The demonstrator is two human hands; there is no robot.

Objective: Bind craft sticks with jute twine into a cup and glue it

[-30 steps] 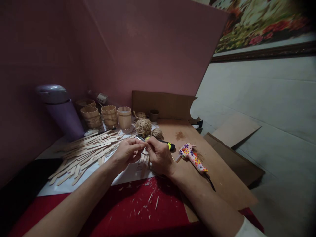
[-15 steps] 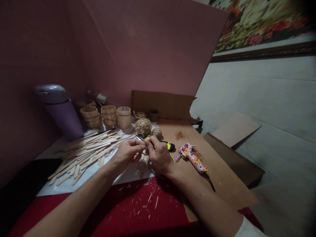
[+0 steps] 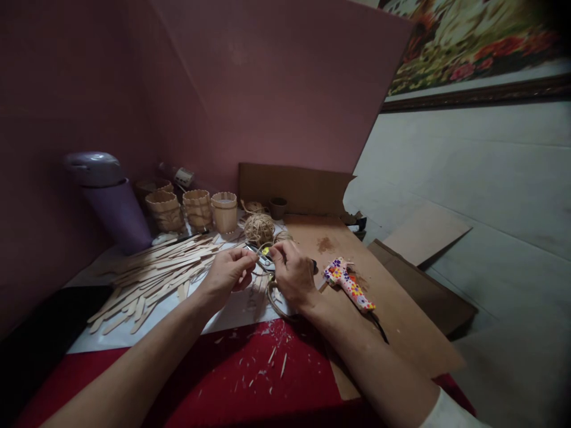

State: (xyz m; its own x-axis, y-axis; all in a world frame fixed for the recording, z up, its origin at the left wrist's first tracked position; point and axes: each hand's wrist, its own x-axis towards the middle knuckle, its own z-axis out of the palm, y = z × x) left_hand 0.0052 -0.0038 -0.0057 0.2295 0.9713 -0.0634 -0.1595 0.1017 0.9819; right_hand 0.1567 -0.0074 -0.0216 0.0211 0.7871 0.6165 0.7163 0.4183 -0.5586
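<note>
In the middle of the table, my left hand (image 3: pixel 231 272) pinches one end of a thin strand that looks like twine (image 3: pixel 262 249). My right hand (image 3: pixel 292 274), fingers closed, grips the strand's other side a short gap away. Beneath and between the hands lies a metal tool with a pivot, apparently scissors (image 3: pixel 267 263), partly hidden. A curved loop (image 3: pixel 274 302) shows beside my right wrist; I cannot make out what it belongs to. Just behind the hands sits a ball of twine (image 3: pixel 259 229), with a smaller ball (image 3: pixel 282 236) mostly covered by my right hand.
Flat wooden craft sticks (image 3: pixel 156 279) spread over white paper at left. Behind them stand stick-covered cups (image 3: pixel 224 213) and a purple flask (image 3: pixel 113 208). A flower-patterned glue gun (image 3: pixel 350 285) lies on cardboard (image 3: pixel 401 333) at right. Scraps dot the red cloth (image 3: pixel 250 380).
My hands have moved slightly apart, so the strand between them and the metal tool beneath show more. The black and yellow handle is now mostly hidden behind my right hand.
</note>
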